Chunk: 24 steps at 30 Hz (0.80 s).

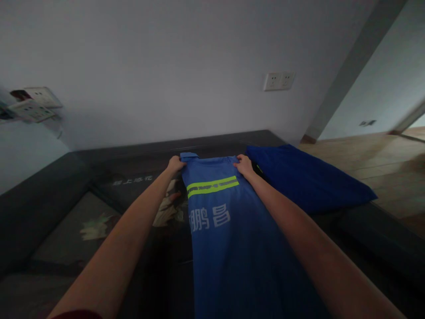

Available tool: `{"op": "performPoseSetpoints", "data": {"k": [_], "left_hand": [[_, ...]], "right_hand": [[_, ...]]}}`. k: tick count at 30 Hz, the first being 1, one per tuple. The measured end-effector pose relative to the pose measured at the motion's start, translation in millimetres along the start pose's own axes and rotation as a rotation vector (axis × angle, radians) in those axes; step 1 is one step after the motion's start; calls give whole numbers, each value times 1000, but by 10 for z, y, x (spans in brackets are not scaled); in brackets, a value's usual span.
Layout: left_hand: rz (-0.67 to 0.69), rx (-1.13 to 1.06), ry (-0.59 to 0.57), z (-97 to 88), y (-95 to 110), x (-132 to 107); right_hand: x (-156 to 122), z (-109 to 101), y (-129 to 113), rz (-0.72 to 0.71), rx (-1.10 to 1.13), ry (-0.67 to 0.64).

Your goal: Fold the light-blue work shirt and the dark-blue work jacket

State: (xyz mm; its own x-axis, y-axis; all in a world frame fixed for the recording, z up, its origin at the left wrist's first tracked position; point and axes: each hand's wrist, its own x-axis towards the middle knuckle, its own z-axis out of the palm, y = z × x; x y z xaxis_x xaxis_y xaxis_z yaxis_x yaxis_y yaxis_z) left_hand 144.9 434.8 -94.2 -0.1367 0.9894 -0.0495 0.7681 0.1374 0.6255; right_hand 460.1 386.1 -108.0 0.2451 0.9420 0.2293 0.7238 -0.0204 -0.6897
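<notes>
A blue work shirt (229,239) with a yellow-green reflective stripe and grey characters lies stretched lengthwise on a dark bed (66,221). My left hand (175,165) is closed on the shirt's far left corner. My right hand (245,165) is closed on its far right corner. Both arms reach straight forward over the cloth.
A darker blue folded garment (305,177) lies on the bed to the right of the shirt. The bed cover has a floral print with characters (133,180). A grey wall with a double socket (279,81) stands behind. Wooden floor (375,155) opens to the right.
</notes>
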Motion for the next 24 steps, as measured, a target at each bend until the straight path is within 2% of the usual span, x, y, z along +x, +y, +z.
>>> {"op": "performPoseSetpoints", "data": {"k": [6, 13, 16, 20, 22, 24], "left_hand": [[1, 135, 162, -95, -132, 149], [-7, 170, 190, 17, -135, 175], [37, 247, 219, -11, -142, 55], [191, 452, 377, -95, -85, -243], [318, 469, 332, -90, -10, -424], [479, 467, 217, -30, 75, -609]], "right_hand": [[152, 341, -190, -15, -6, 26], [137, 446, -222, -51, -16, 33], [59, 444, -242, -113, -72, 24], [13, 412, -304, -216, -208, -25], [15, 372, -343, -242, -264, -18], [-7, 321, -388, -272, -302, 12]]}}
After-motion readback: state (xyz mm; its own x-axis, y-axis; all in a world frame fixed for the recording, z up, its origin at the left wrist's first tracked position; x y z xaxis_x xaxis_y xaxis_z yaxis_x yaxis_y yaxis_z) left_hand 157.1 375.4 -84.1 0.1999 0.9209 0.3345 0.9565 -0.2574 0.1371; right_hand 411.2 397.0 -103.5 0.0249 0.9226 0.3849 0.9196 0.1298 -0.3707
